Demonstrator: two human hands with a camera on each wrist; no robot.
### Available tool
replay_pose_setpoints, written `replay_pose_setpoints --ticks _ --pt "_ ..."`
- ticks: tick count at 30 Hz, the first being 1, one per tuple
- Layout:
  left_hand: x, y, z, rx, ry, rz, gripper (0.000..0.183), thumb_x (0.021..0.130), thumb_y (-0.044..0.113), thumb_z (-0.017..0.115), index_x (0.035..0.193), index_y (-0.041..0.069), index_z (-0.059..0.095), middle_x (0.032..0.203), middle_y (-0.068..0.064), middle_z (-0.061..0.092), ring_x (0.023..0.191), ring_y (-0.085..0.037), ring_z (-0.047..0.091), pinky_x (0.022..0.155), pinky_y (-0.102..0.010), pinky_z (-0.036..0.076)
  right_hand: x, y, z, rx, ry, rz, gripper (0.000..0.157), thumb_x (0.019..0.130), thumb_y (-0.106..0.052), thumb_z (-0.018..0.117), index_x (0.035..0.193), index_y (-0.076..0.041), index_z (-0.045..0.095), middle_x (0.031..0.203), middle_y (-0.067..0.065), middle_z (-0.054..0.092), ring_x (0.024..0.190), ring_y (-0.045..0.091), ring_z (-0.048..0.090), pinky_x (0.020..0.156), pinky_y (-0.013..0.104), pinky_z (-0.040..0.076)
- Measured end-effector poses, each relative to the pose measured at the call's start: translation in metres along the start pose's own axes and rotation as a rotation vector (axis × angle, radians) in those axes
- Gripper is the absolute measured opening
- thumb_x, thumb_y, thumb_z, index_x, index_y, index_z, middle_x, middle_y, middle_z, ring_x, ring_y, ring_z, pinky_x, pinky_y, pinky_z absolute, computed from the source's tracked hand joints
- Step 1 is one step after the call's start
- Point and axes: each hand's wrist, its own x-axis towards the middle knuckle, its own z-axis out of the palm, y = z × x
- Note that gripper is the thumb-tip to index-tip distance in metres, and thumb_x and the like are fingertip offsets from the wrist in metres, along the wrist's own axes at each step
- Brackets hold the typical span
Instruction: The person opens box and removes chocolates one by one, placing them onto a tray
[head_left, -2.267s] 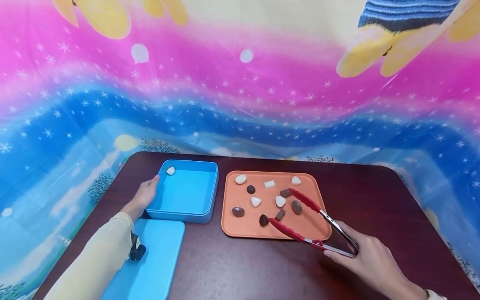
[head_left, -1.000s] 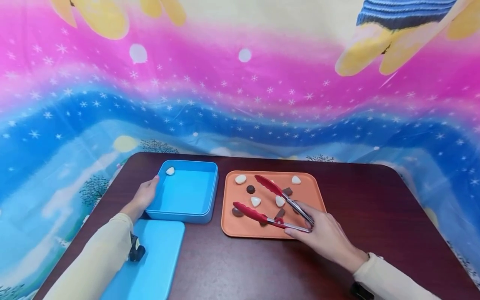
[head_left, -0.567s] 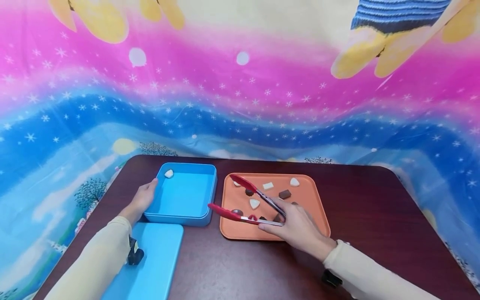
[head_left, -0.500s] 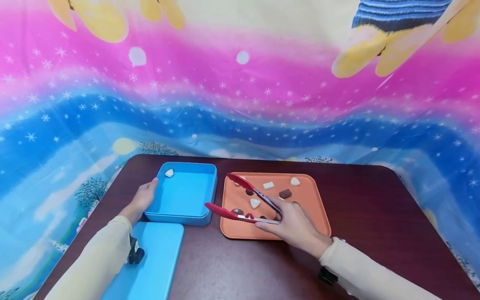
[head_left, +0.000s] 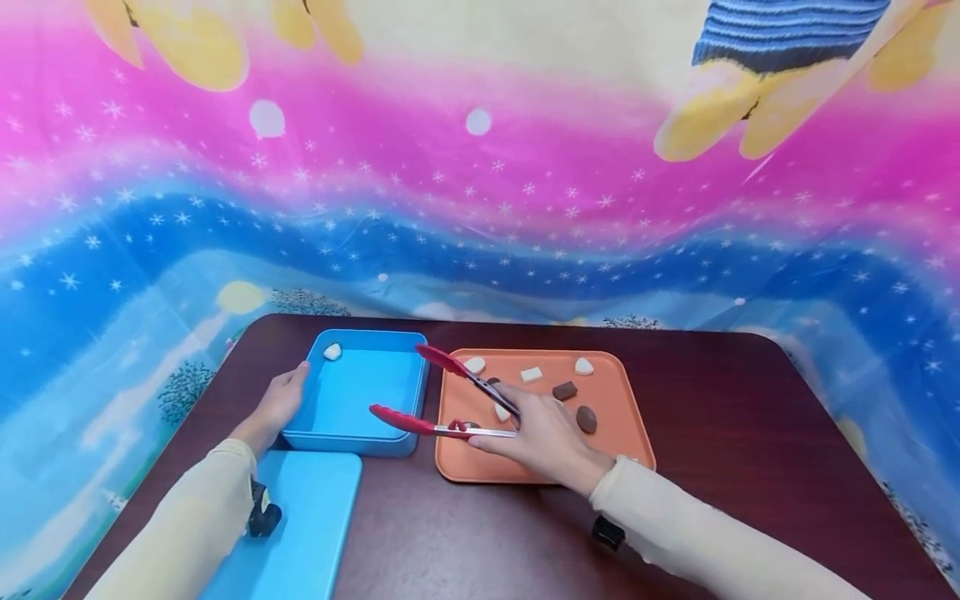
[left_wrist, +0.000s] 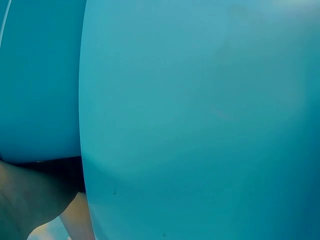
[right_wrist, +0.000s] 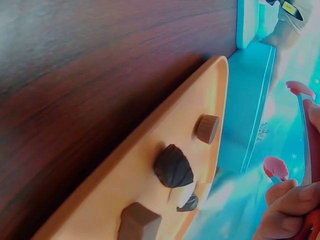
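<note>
My right hand holds red-tipped metal tongs by their handle end. The tongs' arms are spread apart, nothing between them, and their tips overlap the right side of a blue box in the head view. My left hand grips the box's left wall, thumb at the rim. One white chocolate sits in the box's far left corner. Right of the box, an orange tray bears white and brown chocolates, including a brown egg-shaped one. Forearm, hand and tongs hide part of the tray.
A flat blue lid lies in front of the box, under my left forearm. All stands on a dark reddish-brown table. A patterned cloth hangs along the back and sides.
My right hand has carried the spread tongs leftward, from over the tray's chocolates to the box's right side. My left hand stays at the box. The view has shifted slightly.
</note>
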Motion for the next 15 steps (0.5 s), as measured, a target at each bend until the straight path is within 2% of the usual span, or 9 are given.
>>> replay_pose_setpoints --ticks 4,9,15 --pt "0.0 -0.004 -0.002 -0.003 -0.001 0.005 0.085 0.105 0.061 0.009 0.16 -0.003 -0.001 0.166 -0.032 0.009 0.152 -0.055 0.014 0.121 -0.069 0.019 0.006 -0.007 0.006 0.005 0.0 0.012 0.06 0.074 -0.067 0.079 0.115 -0.025 0.064 0.059 -0.006 0.043 0.045 0.01 0.037 0.041 0.025 0.028" --pt "0.003 -0.004 -0.003 -0.01 0.002 0.011 0.084 0.105 0.061 0.009 0.16 -0.002 0.0 0.166 -0.031 0.009 0.152 -0.054 0.013 0.122 -0.068 0.019 0.015 -0.012 0.011 -0.019 -0.005 -0.001 0.079 0.076 -0.065 0.08 0.141 -0.025 0.059 0.057 -0.005 0.041 0.046 0.012 0.034 0.042 0.026 0.024" --pt "0.005 -0.002 -0.001 -0.02 0.006 0.007 0.083 0.106 0.06 0.01 0.16 -0.002 0.001 0.167 -0.03 0.009 0.153 -0.053 0.013 0.122 -0.068 0.018 0.027 -0.015 0.019 -0.019 -0.03 -0.001 0.084 0.076 -0.067 0.078 0.147 -0.028 0.054 0.053 -0.005 0.038 0.044 0.012 0.033 0.041 0.026 0.023"
